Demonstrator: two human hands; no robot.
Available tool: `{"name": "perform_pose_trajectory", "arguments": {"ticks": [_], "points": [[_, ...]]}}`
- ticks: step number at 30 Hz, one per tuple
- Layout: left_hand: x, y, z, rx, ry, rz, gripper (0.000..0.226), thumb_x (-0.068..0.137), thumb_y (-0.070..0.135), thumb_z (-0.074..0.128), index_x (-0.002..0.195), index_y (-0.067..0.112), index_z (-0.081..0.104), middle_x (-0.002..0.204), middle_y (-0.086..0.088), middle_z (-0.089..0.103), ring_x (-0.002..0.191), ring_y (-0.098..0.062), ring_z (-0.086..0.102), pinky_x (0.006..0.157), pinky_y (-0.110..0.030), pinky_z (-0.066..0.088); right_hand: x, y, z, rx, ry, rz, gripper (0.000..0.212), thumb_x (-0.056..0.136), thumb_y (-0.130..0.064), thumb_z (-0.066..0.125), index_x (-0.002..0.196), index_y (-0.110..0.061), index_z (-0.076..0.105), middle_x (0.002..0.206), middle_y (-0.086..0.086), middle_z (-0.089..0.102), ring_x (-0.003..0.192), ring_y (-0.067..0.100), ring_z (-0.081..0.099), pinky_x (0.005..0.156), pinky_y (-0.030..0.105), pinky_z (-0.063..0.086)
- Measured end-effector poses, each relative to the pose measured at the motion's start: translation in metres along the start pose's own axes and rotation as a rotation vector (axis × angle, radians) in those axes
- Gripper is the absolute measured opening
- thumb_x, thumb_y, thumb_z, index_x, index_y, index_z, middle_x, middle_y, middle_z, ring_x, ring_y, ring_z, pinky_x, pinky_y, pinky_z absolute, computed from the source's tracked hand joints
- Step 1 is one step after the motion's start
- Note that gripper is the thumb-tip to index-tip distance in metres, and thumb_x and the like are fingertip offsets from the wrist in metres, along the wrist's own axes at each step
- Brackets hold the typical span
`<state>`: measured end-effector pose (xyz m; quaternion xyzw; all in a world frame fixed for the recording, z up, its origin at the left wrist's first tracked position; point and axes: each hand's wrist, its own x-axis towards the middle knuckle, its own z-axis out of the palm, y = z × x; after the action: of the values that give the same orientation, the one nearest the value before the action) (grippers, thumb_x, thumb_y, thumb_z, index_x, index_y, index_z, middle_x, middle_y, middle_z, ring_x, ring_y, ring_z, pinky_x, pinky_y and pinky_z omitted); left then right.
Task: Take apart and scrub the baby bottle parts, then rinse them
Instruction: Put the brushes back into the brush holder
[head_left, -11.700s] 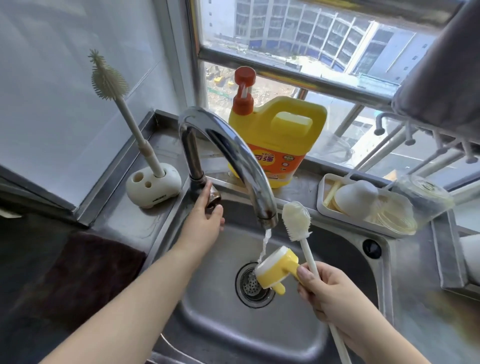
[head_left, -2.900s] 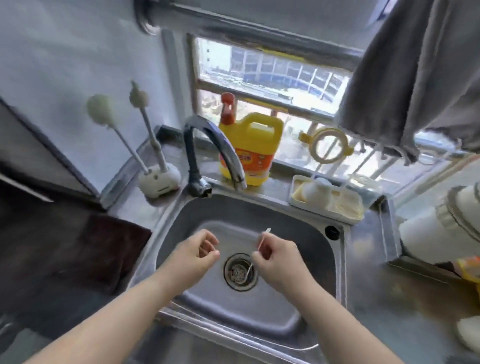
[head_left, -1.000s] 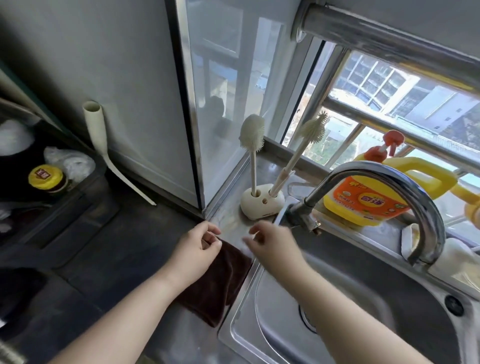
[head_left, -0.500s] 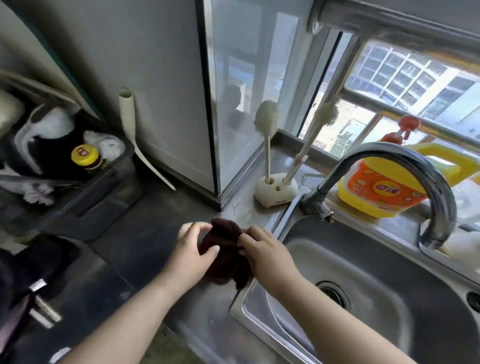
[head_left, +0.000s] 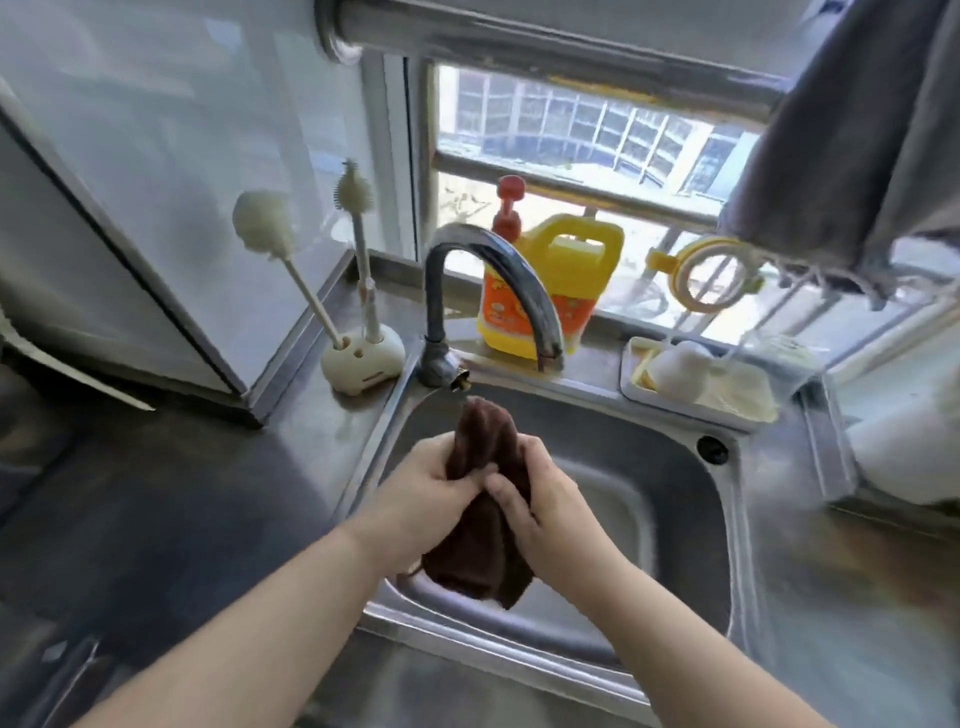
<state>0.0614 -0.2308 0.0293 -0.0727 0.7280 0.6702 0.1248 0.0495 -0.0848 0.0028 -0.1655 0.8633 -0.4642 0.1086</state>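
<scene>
Both my hands hold a dark brown cloth over the left part of the steel sink. My left hand grips it from the left and my right hand grips it from the right, fingers curled round it. White bottle parts lie in a tray behind the sink on the right. A yellow bottle ring hangs on the window rail. Two bottle brushes stand in a white holder at the back left.
The curved tap arches over the sink's back edge, no water running. A yellow detergent jug stands behind it. A grey towel hangs at the top right. Dark counter lies to the left.
Both hands have lifted the brown cloth from the counter at the sink's left and carried it over the sink. The view has swung back right toward the sink.
</scene>
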Motion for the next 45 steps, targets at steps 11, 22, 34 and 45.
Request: {"name": "perform_pose_trajectory", "arguments": {"ticks": [11,22,34,45], "points": [[0.009,0.016,0.129,0.167,-0.250,0.152,0.010,0.083,0.015,0.069,0.081,0.024,0.067,0.068,0.012,0.070,0.066,0.001,0.063,0.064,-0.014,0.047,-0.093,0.069,-0.116,-0.011,0.163,0.054,0.029,0.089,-0.051,0.045,0.076,-0.025,0.050,0.059,-0.012,0.049,0.056,0.006,0.048,0.052,0.021,0.039],[0.012,-0.047,0.236,0.471,-0.700,0.035,0.033,0.093,0.010,0.054,0.111,0.037,0.050,0.106,0.014,0.065,0.097,0.007,0.058,0.090,-0.013,0.044,-0.187,0.146,-0.171,-0.492,0.083,0.521,0.034,0.091,-0.059,0.037,0.091,-0.026,0.045,0.079,-0.006,0.059,0.088,0.022,0.060,0.069,0.034,0.042],[0.072,-0.060,0.296,0.757,-0.237,0.125,0.045,0.088,0.017,0.058,0.131,0.012,0.045,0.124,-0.010,0.048,0.119,-0.025,0.046,0.100,-0.035,0.038,-0.161,0.218,-0.167,-0.526,0.100,0.610,0.064,0.096,-0.046,0.038,0.150,-0.025,0.011,0.159,0.000,0.001,0.146,0.019,-0.003,0.118,0.034,0.000],[0.092,-0.039,0.262,0.852,-0.269,0.355,0.043,0.090,0.016,0.059,0.132,0.012,0.048,0.126,-0.001,0.049,0.109,-0.020,0.053,0.094,-0.019,0.034,-0.062,0.251,-0.190,-0.417,0.026,0.579,0.064,0.096,-0.041,0.032,0.150,-0.029,0.001,0.157,-0.001,-0.018,0.144,0.018,-0.019,0.115,0.038,-0.010]]}}
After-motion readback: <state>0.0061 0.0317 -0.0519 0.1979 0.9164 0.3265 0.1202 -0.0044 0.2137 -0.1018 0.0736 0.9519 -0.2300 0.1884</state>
